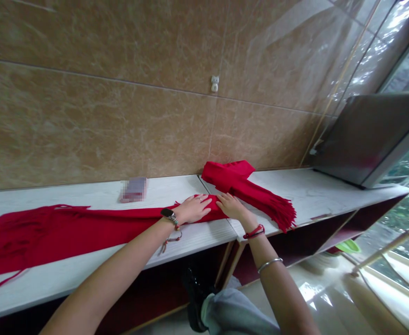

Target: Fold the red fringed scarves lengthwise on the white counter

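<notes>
A long red scarf (86, 232) lies stretched along the white countertop, its left end bunched and trailing loose strands. My left hand (193, 209) rests flat on the scarf's narrower right part, fingers spread. Close beside it, my right hand (233, 206) presses on the same part near its right end, with its fingers stretched out. Just past my right hand lies a second red piece (249, 190), folded over and fringed at its front end. Whether the two red pieces join is hidden near my hands.
A pixelated small box-like item (134, 190) stands at the back of the white countertop (176, 239). Brown tiled wall rises behind, with a small white cat-shaped hook (214, 83). A large grey appliance (368, 139) stands at the right end. Below are open shelves (295, 246) and a green basin (349, 245).
</notes>
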`<state>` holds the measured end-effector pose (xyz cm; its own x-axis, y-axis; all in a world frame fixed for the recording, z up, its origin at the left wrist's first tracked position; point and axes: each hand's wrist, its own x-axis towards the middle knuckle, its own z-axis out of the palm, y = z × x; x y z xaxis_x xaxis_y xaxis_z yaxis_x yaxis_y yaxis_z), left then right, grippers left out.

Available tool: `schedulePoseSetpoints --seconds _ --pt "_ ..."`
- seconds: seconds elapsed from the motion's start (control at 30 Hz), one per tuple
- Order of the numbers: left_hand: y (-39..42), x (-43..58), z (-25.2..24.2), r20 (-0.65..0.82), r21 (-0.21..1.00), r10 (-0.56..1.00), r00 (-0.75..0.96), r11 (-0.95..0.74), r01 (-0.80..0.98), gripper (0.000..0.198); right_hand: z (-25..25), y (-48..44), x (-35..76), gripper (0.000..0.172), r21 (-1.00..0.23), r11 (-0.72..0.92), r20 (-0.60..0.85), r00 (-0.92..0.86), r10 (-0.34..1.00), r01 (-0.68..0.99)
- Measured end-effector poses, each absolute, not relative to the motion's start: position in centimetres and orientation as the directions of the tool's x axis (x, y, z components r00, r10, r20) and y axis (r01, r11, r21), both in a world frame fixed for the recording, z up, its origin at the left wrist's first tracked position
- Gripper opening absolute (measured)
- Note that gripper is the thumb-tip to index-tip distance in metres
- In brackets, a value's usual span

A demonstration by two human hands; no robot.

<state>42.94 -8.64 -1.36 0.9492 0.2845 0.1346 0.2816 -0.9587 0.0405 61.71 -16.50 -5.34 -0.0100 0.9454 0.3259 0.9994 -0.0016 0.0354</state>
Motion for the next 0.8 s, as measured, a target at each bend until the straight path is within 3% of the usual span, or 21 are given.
schedulePoseSetpoints --seconds 0.1,0.17,0.3,0.43,0.57,0.67,0.8 --pt "-8.3 42.5 -2.9 0.068 0.051 0.306 0.95 -0.952 0.303 0.051 -6.1 -16.9 62.0 0.028 0.113 0.044 0.317 -0.077 0.945 0.993" --pt "-8.1 41.9 -3.3 0.06 0.052 0.305 0.951 -0.952 0.302 0.051 -5.9 -17.0 62.5 0.027 0.014 0.068 0.312 -0.069 0.948 0.998" --pt "-8.1 40.4 -3.2 0.058 0.015 0.3 0.952 -0.954 0.3 0.05 -4.6 -17.5 64.4 0.028 -0.262 -0.026 0.318 0.112 0.941 0.965" --pt "-8.1 36.8 -3.1 0.076 -0.011 0.319 0.945 -0.947 0.321 0.047 -3.0 -18.9 65.7 0.033 -0.366 -0.04 0.333 0.171 0.927 0.93" --pt "-7.3 31.5 -2.6 0.052 0.027 0.39 0.919 -0.921 0.389 0.045 -2.0 -18.7 63.2 0.039 -0.501 0.08 0.263 0.064 0.963 0.861" --pt "-6.6 28.5 -2.0 0.023 0.032 0.455 0.89 -0.89 0.455 0.045 -1.6 -17.3 59.2 0.041 -0.502 0.164 0.213 -0.063 0.975 0.849" --pt "-6.6 26.9 -1.8 0.024 0.017 0.498 0.867 -0.867 0.498 0.046 -0.9 -16.0 55.3 0.032 -0.43 0.214 0.251 -0.111 0.962 0.877"
